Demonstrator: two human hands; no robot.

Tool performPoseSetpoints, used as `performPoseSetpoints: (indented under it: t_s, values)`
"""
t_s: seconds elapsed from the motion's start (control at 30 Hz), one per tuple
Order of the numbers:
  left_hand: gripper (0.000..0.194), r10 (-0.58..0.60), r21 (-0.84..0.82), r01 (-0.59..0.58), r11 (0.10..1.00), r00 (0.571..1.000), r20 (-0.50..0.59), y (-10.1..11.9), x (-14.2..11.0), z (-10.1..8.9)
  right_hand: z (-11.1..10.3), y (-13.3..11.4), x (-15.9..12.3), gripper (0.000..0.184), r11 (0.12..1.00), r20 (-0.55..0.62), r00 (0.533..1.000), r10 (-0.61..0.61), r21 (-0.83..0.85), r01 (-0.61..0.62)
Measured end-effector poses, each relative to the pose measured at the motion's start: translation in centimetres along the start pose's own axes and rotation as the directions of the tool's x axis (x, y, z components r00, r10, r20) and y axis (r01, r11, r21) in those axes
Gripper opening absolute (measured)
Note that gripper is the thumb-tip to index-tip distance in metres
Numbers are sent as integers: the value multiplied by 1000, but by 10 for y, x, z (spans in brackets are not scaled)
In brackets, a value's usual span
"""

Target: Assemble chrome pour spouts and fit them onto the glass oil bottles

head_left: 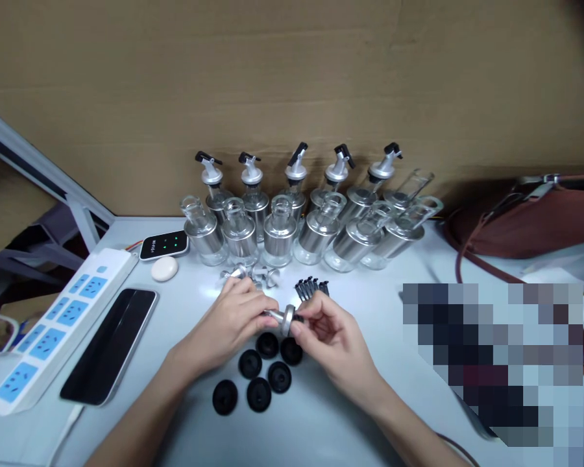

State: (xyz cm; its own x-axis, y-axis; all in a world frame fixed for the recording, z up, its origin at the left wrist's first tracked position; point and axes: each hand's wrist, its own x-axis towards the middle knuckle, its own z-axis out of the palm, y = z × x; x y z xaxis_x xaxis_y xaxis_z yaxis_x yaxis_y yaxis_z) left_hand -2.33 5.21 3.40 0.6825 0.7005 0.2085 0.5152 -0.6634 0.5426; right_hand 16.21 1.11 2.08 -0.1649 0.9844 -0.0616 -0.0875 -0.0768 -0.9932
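Observation:
Between my two hands is a silver pour spout (287, 320) with a round collar, held sideways above the table. My left hand (238, 314) pinches its narrow end. The fingers of my right hand (331, 334) close on a small dark part at the collar's other side, mostly hidden by the fingertips. Several round black stoppers (259, 394) lie just below my hands. More silver spouts (267, 277) lie beyond my left hand, and several small black levers (312, 286) lie in a row behind my right hand.
Two rows of glass bottles with steel bands (279, 237) stand at the back, several topped with spouts. On the left are a power strip (58, 327), a phone (111, 347), a Wi-Fi device (164, 246) and a white round case (164, 268). A brown bag (530, 224) sits right.

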Motion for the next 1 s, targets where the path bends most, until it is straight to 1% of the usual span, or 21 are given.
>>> performPoseSetpoints:
  t_s: [0.1, 0.17, 0.2, 0.27, 0.3, 0.37, 0.43, 0.67, 0.7, 0.83, 0.87, 0.97, 1.0]
  values:
    - [40, -23, -22, 24, 999, 1000, 21, 0, -1, -5, -1, 0, -3, 19, 969, 46, 987, -152, -192, 158]
    - [44, -40, -25, 40, 999, 999, 4, 0, -2, -6, -2, -1, -3, 18, 901, 102, 951, -292, -306, 309]
    - [46, -44, -29, 44, 999, 999, -6, 0, -2, -7, -3, -1, -2, 17, 850, 137, 920, -368, -351, 392]
    - [50, -47, -40, 46, 998, 999, -24, 0, -3, -8, -4, -3, 0, 17, 731, 221, 837, -501, -411, 545]
    - [52, -47, -45, 46, 998, 998, -32, 0, -4, -8, -5, -4, 1, 16, 669, 262, 793, -550, -430, 606]
    - [53, -50, -58, 47, 997, 998, -49, 2, -4, -8, -6, -6, 2, 15, 561, 331, 721, -609, -462, 686]
    - [54, -58, -75, 54, 996, 996, -63, 4, -4, -8, -7, -8, 2, 15, 473, 373, 672, -640, -497, 727]
    - [54, -97, -136, 84, 987, 991, -87, 10, -2, -10, -8, -13, 0, 18, 235, 454, 559, -694, -591, 771]
    - [54, -104, -147, 90, 985, 990, -92, 10, -2, -10, -8, -14, -1, 18, 222, 461, 557, -691, -599, 770]
    - [51, -129, -200, 106, 974, 986, -102, 10, -1, -10, -10, -15, -2, 17, 236, 478, 592, -649, -614, 754]
    - [51, -134, -211, 109, 971, 985, -108, 11, -1, -10, -11, -15, -3, 17, 224, 481, 592, -646, -622, 750]
    - [52, -141, -235, 110, 966, 983, -120, 13, 0, -7, -8, -13, -3, 18, 164, 496, 571, -655, -644, 747]
    - [53, -142, -241, 111, 964, 983, -118, 13, 0, -7, -7, -12, -3, 19, 164, 494, 569, -657, -643, 748]
